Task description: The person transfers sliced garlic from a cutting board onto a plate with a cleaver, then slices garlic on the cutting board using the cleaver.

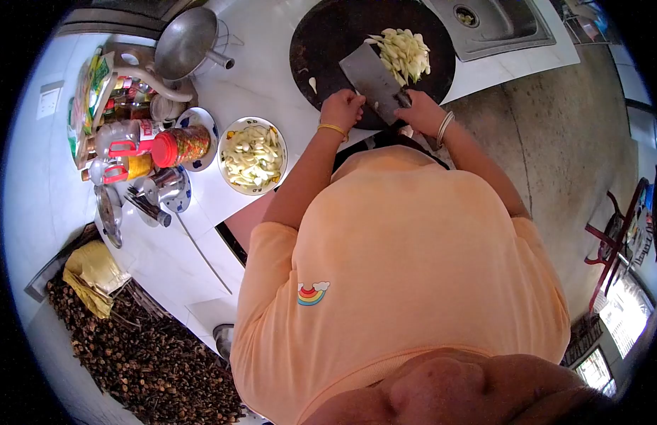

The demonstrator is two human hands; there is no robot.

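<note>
My right hand is closed around the handle end of a broad cleaver, whose blade lies low across the round dark chopping board. My left hand is at the board's near edge, left of the blade, with fingers pinched together; whatever they hold is too small to make out. Beyond the blade sits a heap of pale, whitish-green vegetable slices. One loose pale piece lies at the board's left. A patterned bowl full of similar slices stands left of my left forearm.
A steel sink lies right of the board. At the left are a wok, a red-lidded jar, several bottles and a metal pot. A thin stick rests on the white counter. Chopped wood is piled below.
</note>
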